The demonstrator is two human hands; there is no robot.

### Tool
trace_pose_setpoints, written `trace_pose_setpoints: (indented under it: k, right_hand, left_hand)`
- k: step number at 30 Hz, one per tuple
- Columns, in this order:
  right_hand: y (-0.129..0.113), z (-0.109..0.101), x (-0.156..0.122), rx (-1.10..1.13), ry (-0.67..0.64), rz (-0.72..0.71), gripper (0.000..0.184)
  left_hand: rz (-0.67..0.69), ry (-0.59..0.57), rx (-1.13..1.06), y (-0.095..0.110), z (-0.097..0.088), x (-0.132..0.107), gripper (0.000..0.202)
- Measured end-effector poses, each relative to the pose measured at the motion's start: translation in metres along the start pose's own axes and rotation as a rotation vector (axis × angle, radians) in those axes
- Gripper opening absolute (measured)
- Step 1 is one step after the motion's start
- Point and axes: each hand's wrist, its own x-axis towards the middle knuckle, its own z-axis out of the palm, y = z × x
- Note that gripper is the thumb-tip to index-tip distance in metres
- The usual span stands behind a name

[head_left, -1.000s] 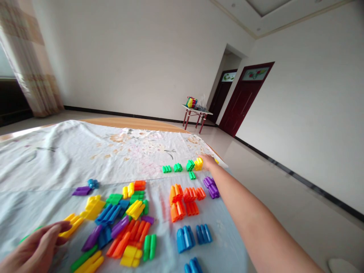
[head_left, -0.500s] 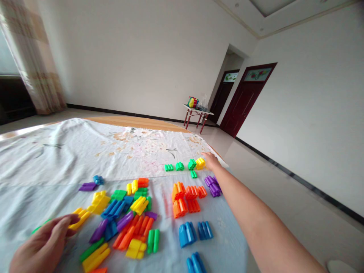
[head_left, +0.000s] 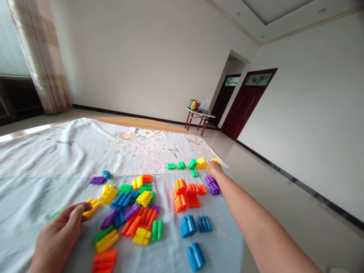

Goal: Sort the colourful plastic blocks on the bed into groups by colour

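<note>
My left hand (head_left: 63,232) is at the left edge of a loose pile of plastic building blocks, its thumb and fingers closed on the end of a yellow block (head_left: 93,208). Across the table, my right hand (head_left: 215,168) is bent down with its fingers closed at yellow blocks (head_left: 215,161); the fingertips are partly hidden. Just left of it stand a yellow block cluster (head_left: 201,163) and a green block cluster (head_left: 193,163). Purple blocks (head_left: 212,185) lie below the right wrist. The pile between my hands mixes yellow, blue, green, orange and purple blocks.
Orange blocks (head_left: 181,193) and blue blocks (head_left: 188,226) lie in separate groups right of the pile. A floral cloth (head_left: 142,146) covers the table, whose wooden edge (head_left: 133,122) shows behind. A small table (head_left: 199,112) with a colourful bag stands farther off.
The view has shifted slightly. My right hand has bent downward, and yellow blocks now show beyond it. My left hand stays at the same yellow block.
</note>
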Motion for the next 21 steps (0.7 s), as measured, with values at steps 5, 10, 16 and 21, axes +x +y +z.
trace_pose_setpoints:
  k: [5,10,16,21]
  right_hand:
    - [-0.003,0.000,0.002,0.037,0.032,0.000,0.043]
    - [-0.006,-0.010,-0.005,0.114,0.157,-0.037,0.036]
    - [-0.057,-0.038,-0.043,0.309,0.372,-0.287,0.036]
    - [-0.131,-0.054,-0.120,0.782,0.467,-0.698,0.026]
  left_hand:
    - [-0.036,-0.012,-0.004,0.009,-0.002,-0.005,0.050]
    - [-0.025,-0.009,-0.015,0.013,-0.002,-0.010,0.048]
    - [0.029,0.005,-0.099,0.012,0.004,-0.010,0.042]
    - [0.054,0.016,-0.138,0.013,0.004,-0.014,0.038]
